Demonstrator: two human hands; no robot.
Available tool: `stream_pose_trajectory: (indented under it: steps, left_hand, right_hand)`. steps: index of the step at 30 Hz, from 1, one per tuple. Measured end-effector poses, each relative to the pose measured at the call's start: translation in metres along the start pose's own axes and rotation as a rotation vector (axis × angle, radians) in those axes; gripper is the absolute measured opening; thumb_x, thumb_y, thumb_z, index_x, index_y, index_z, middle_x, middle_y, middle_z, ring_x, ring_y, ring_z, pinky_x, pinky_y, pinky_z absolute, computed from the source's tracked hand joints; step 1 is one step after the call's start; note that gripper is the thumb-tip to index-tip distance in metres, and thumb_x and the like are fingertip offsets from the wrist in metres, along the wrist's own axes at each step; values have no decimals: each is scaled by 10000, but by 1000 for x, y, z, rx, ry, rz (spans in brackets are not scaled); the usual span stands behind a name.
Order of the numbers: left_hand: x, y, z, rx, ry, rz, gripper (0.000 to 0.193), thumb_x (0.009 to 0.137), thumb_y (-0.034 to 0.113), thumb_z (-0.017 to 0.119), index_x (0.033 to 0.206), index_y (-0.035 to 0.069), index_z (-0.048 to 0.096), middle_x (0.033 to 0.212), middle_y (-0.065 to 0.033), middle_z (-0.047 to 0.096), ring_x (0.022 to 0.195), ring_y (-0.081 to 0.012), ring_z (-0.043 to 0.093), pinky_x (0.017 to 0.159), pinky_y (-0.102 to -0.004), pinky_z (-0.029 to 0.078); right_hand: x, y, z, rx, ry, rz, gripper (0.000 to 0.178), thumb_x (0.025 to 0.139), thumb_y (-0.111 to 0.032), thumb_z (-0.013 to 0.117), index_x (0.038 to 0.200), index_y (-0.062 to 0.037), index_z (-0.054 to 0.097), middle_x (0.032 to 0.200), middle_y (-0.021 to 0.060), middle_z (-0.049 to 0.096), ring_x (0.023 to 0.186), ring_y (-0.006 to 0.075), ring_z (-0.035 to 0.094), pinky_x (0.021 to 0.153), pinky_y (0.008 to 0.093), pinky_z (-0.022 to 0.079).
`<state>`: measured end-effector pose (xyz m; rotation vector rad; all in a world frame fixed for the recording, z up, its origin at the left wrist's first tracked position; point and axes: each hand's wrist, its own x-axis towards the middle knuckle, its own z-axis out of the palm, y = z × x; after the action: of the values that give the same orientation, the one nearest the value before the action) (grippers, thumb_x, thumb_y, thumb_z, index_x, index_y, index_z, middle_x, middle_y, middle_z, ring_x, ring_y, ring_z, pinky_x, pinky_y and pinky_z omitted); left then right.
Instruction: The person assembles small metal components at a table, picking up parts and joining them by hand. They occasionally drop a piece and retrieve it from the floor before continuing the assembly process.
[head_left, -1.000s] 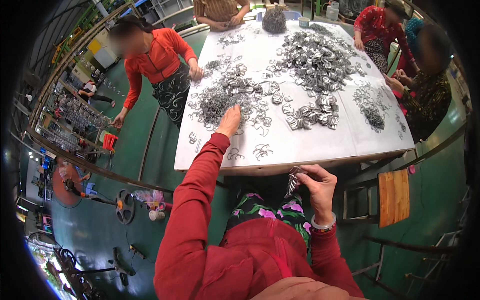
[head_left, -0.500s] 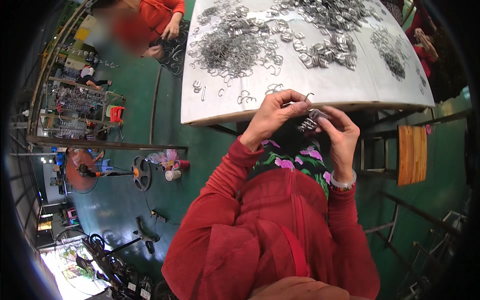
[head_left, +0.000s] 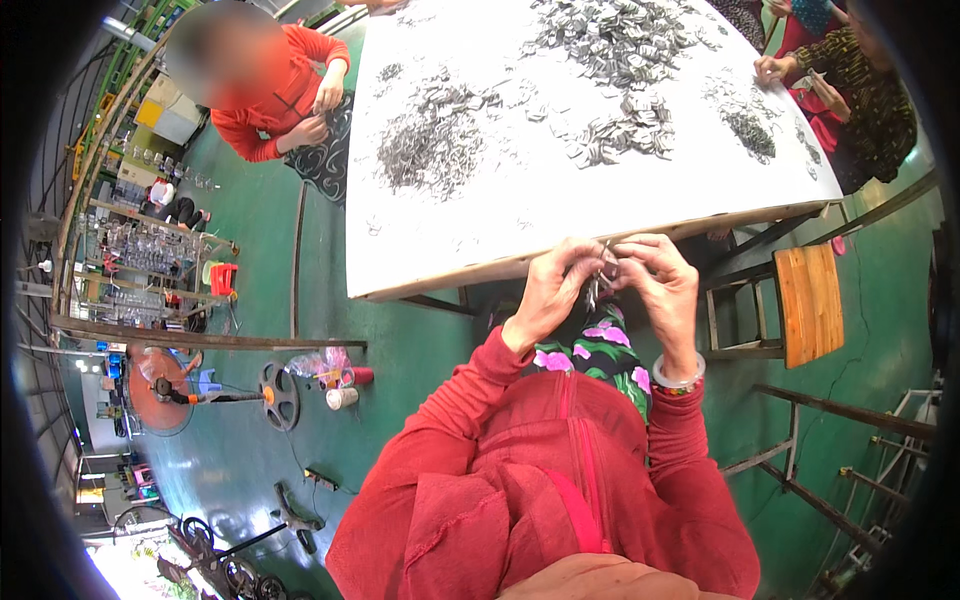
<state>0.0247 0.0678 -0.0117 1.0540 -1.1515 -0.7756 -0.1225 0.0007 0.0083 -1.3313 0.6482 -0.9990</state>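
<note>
My left hand point(head_left: 552, 288) and my right hand point(head_left: 662, 280) meet just off the near edge of the white-topped table point(head_left: 420, 255). Both are closed, their fingertips pinching a small cluster of bent metal wire pieces point(head_left: 592, 294). One thin wire end pokes up between the fingers. Fingertips cover much of the cluster, so how the pieces fit together cannot be made out. Loose wire hooks point(head_left: 430, 150) lie heaped on the table's left part. Flat metal clips point(head_left: 625, 125) form a pile farther right.
A co-worker in orange point(head_left: 275, 100) is at the table's left side, and a person in dark patterned clothes point(head_left: 865, 95) at its far right. A wooden stool point(head_left: 808, 305) stands to my right. On the left floor are a fan point(head_left: 155, 390) and a white cup point(head_left: 342, 399).
My hands have come together; the wire hook in the left now meets the metal pieces in the right. The view has shifted, showing more of the co-workers. Overall, the table looks brighter.
</note>
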Motion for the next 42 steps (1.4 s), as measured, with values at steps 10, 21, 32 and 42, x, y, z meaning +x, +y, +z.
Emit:
stream_pose_trajectory:
  steps: [10, 21, 32, 42]
  left_hand:
    - [-10, 6, -1, -51, -32, -123, 120, 859, -112, 512, 930, -16, 505, 935, -125, 578, 950, -225, 594, 857, -341, 489]
    - [-8, 11, -7, -113, -64, -88, 90, 872, -56, 540, 944, -3, 550, 931, -123, 605, 920, -200, 590, 807, -318, 486]
    - [5, 15, -14, 249, -63, 80, 68, 848, 3, 598, 916, 0, 600, 835, -87, 631, 772, -177, 635, 712, -288, 490]
    - [0, 2, -25, 553, 16, 208, 139, 766, 31, 669, 891, 49, 609, 808, -66, 610, 776, -244, 588, 727, -335, 449]
  right_hand:
    - [224, 135, -134, -966, 320, -247, 289, 857, -168, 601, 1034, 58, 633, 839, 236, 628, 753, 345, 616, 689, 391, 489]
    - [203, 131, -126, -772, 136, -75, 212, 746, 10, 599, 950, 13, 659, 793, 208, 661, 711, 276, 657, 642, 368, 525]
    - [20, -12, 11, -101, -32, 25, 224, 812, 52, 631, 1036, 50, 630, 882, 77, 666, 784, 107, 630, 704, 215, 515]
    - [21, 3, 16, 74, 7, 27, 198, 784, 84, 643, 979, 53, 649, 853, 71, 660, 716, 102, 607, 631, 212, 493]
